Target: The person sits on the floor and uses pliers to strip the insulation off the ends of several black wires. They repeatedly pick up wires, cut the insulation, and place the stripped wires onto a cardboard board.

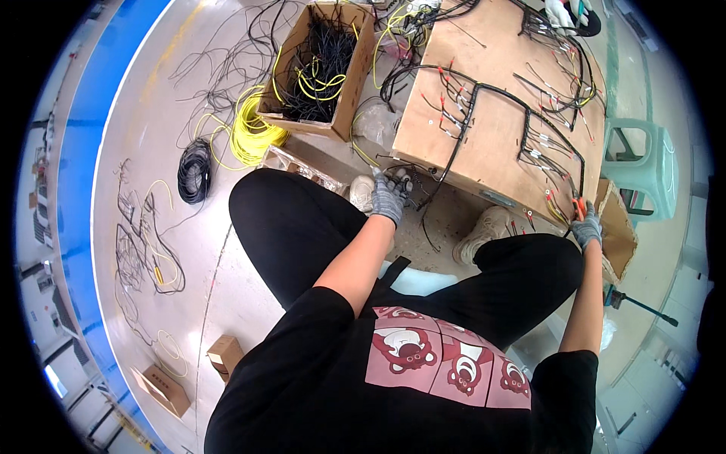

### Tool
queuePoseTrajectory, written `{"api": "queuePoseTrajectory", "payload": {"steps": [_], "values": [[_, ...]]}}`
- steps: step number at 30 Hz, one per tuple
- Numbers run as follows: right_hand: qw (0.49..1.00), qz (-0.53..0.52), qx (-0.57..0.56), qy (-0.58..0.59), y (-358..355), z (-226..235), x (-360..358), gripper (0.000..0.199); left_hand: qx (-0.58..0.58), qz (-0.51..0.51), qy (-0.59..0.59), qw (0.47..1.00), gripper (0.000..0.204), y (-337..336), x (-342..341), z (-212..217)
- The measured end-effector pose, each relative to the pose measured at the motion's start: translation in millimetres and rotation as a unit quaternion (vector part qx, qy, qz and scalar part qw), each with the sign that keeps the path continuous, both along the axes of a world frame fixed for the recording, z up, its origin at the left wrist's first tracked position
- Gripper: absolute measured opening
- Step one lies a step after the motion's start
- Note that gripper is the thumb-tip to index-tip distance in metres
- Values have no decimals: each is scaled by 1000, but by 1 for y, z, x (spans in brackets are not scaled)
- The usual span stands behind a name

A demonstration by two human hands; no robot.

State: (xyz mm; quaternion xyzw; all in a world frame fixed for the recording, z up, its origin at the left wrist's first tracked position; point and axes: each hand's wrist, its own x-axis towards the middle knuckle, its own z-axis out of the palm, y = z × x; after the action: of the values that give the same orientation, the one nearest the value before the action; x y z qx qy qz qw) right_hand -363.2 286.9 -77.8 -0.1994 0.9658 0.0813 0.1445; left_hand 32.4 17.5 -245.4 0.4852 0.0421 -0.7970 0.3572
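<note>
Where black wires cross plywood board (495,129), gloved left hand (387,198), right hand (587,228).

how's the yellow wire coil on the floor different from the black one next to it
The yellow wire coil is a bigger, looser heap, with strands trailing out; the black wire coil is a smaller, tighter ring. The yellow one lies against the open cardboard box; the black one lies apart, out on the floor. Both lie flat on the floor, away from both hands.
</note>
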Motion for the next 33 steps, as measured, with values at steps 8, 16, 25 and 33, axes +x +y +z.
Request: {"api": "queuePoseTrajectory", "payload": {"steps": [8, 16, 25, 33], "values": [[969, 1, -247, 30, 81, 24, 21, 65, 24, 17, 51, 998, 34, -25, -13, -18], [789, -39, -612, -25, 44, 73, 113, 56, -56, 44, 5, 997, 13, -52, -7, -10], [739, 86, -590, -313, -104, 79, 231, 19, -425, -49, -92, 899, 8, -35, 16, 110], [768, 299, -524, -216, -244, 119, 270, 36, -558, -245, -154, 778, 11, -36, -7, 231]]}}
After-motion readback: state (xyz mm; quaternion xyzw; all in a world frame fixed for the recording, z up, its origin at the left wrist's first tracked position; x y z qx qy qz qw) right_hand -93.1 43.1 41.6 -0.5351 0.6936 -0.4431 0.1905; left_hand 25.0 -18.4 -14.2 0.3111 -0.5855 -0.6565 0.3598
